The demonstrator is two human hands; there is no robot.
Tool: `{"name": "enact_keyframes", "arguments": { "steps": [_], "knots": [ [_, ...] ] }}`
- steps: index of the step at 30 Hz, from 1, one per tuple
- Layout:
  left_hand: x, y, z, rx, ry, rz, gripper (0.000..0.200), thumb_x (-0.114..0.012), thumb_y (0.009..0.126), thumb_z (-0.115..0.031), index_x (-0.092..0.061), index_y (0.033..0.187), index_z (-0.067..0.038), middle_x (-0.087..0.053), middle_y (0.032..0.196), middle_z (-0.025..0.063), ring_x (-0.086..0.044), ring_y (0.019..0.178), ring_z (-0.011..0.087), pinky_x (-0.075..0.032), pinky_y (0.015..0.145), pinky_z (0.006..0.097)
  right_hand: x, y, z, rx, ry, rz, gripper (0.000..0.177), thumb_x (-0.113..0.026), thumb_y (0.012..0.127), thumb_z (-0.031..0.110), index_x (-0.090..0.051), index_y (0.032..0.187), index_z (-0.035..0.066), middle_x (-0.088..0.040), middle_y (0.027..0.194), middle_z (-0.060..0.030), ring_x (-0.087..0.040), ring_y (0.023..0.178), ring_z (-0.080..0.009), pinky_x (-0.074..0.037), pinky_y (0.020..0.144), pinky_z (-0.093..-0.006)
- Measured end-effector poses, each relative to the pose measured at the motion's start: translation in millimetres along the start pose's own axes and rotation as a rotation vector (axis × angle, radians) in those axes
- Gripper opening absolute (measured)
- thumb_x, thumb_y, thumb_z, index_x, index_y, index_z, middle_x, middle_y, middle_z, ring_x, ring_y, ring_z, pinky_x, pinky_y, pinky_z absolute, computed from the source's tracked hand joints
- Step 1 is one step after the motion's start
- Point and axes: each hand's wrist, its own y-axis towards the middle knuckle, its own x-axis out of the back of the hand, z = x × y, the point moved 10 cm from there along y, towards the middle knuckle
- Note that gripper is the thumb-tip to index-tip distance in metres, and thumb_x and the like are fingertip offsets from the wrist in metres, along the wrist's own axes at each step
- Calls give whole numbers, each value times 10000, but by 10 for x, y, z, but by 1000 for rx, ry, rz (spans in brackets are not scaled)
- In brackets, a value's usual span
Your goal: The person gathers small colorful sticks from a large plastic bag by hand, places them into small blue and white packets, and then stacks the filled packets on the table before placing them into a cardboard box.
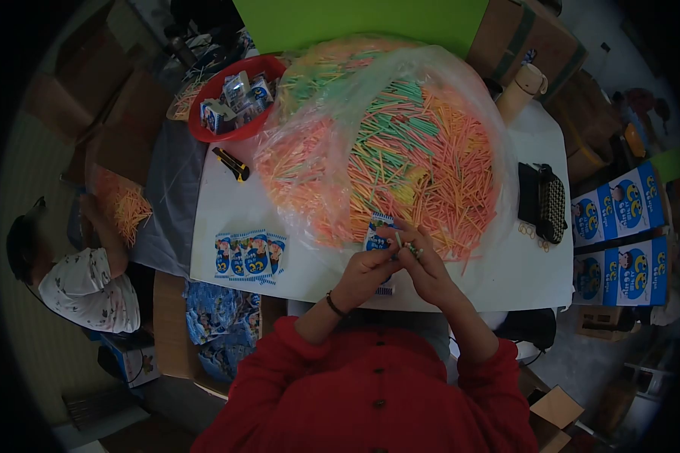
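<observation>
Sticks fill a bag midway along a table, beyond a worker's left hand and right hand. Left of the bag, a bowl holds packets; a cutter and packet row lie nearer. Right sit a flask and, nearer, a pouch. Cartons stand past the table's right edge.

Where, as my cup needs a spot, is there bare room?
The white table is bare at left, between the yellow-black cutter and the row of packets, and at front right, between the patterned case and the near edge. Crowded: the middle, under the plastic bag of coloured sticks, and where the left hand and right hand meet.
</observation>
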Motion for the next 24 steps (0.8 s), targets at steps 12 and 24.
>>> {"name": "enact_keyframes", "arguments": {
  "steps": [12,24],
  "knots": [
    [18,268,-130,-112,1,31,303,-534,965,-71,-575,1259,-11,-636,1133,31,-583,1034,101,-468,889,241,200,282,13,4,-449,92,417,-316,1032,284,-464,1336,40,-399,1456,-123,-331,1367,-274,-195,1132,-383],
    [32,202,-133,-75,-77,-11,298,-507,974,-62,-572,1260,-9,-641,1126,26,-578,1042,86,-466,908,246,439,262,-30,53,142,-354,487,-223,1038,358,-448,1385,101,-362,1471,-131,-202,1420,-309,-119,1151,-449]
  ]
}}
